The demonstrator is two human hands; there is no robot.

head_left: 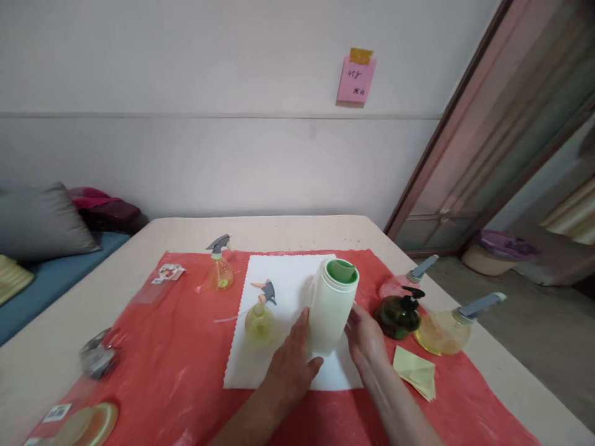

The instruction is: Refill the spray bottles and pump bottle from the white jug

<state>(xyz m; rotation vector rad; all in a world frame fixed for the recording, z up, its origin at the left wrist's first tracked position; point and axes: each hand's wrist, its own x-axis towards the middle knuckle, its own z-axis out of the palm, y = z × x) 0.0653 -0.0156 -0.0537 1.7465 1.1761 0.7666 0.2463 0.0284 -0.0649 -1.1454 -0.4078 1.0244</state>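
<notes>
White bottle: I have it near the middle of my view, a tall white bottle [332, 313] held between both hands over the white sheet [288, 269]; it leans a little, top toward the right; whether its base touches the sheet I cannot tell.
Open mouth: uncapped, with a green piece [343, 271] showing inside the threaded neck.
Left hand: my left hand [292, 356] grips the bottle's lower left side, fingers along it, thumb near the base.
Right hand: my right hand [366, 334] closes on the lower right side, its fingertips partly hidden behind the bottle.
White sheet: left of the hands I see a small yellow-green bottle [259, 323]; just beyond it, an orange-and-grey spray head [266, 292].
Red cover: the sheet lies on a red plastic cover [195, 322]; a spray bottle [222, 272] with a grey trigger stands at the far left of the sheet; on the right I count a dark green pump bottle [397, 317], a pink bottle [395, 287] and a yellow bottle [444, 331], the last two grey-topped; yellow paper squares [415, 373] lie near the right forearm.
Wall: a pink note [357, 80] is taped up beyond the table [260, 232].
</notes>
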